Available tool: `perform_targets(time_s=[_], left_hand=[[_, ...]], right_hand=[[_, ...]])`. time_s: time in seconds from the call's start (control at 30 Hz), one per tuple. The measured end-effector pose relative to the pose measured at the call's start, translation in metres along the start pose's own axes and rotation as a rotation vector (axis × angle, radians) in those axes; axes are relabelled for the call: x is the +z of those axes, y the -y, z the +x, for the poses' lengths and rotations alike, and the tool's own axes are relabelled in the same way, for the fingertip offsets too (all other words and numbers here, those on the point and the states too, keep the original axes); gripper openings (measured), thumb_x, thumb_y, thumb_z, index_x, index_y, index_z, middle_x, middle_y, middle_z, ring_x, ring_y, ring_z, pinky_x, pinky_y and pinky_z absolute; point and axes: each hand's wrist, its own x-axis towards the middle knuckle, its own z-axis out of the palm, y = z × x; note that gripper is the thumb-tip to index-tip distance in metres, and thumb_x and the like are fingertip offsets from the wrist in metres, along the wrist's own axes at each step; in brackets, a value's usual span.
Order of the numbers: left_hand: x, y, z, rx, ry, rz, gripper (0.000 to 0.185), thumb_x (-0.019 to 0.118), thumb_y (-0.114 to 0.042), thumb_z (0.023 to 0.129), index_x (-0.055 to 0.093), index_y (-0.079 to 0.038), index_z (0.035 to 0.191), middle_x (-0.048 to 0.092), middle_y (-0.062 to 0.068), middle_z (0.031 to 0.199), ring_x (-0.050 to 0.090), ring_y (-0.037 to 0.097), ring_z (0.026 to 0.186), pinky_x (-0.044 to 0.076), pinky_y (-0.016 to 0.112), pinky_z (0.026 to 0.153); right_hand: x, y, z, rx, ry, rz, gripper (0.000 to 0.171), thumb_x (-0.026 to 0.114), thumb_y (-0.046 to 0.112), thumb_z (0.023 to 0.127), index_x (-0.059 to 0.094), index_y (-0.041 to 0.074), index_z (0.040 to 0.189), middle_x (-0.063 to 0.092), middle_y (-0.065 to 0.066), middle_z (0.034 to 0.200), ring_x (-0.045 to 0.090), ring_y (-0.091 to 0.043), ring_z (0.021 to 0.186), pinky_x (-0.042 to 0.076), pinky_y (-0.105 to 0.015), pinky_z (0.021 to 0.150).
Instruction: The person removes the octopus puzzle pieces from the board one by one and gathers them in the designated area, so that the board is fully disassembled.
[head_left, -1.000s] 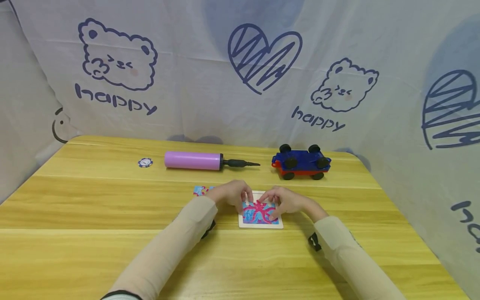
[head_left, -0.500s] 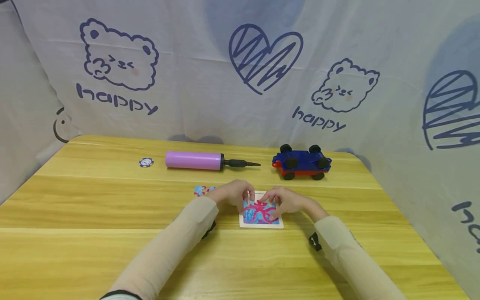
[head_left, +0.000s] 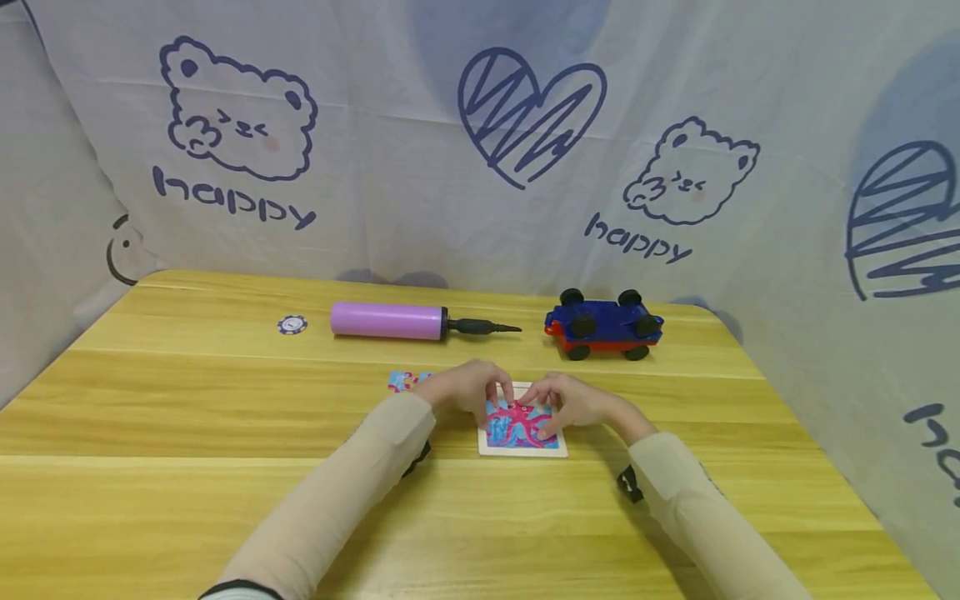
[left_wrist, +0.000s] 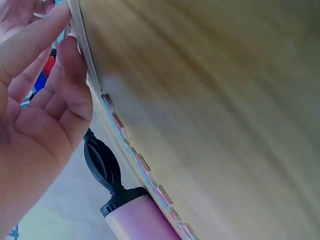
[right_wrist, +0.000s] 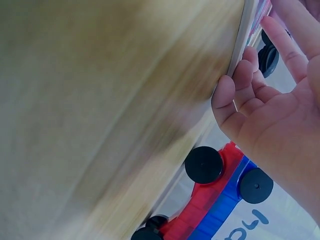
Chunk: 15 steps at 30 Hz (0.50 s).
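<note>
Item: small square jigsaw puzzle board (head_left: 522,433), white-rimmed, pink octopus figure on blue ground; lies flat at the centre of the wooden worktop (head_left: 187,400)

Left hand (head_left: 462,390): at the board's 10 o'clock corner, fingers curled down, fingertips (left_wrist: 67,47) touching the board's left edge and top face; whether it pinches a loose piece cannot be told

Right hand (head_left: 564,402): at the board's 2 o'clock corner, fingers bent, tips resting on the picture and against the right edge (right_wrist: 239,47); the two hands nearly meet over the board's far edge

Loose puzzle piece (head_left: 400,381): blue and pink, flat on the worktop at 9 o'clock of the left hand, just beside it

Balloon pump (head_left: 405,321): lilac barrel, black nozzle pointing to 3 o'clock, lying at 11 o'clock beyond the hands

Poker chip (head_left: 292,324): blue and white, at 9 o'clock of the pump, near it

Toy car (head_left: 602,325): blue and red, black wheels, at 1 o'clock of the board

Backdrop (head_left: 480,142): pale cloth printed with bears, hearts and the word "happy", behind the worktop
</note>
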Motion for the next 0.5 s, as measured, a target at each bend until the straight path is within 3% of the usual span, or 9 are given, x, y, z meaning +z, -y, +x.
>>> perform_targets(time_s=[0.5], left_hand=[[0.0038,-0.0032,0.0036,-0.023,-0.003,-0.019,0.025,0.074,0.002,0.069,0.06,-0.008,0.087,0.054,0.004,0.077,0.05,0.014,0.07,0.043,0.023,0.061]], right_hand=[[0.0008,-0.0033,0.0006,-0.016,-0.005,-0.001,0.04,0.076,0.012,0.07,0.061,0.0,0.105,0.051,-0.007,0.09,0.039,-0.021,0.075,0.035,-0.026,0.065]])
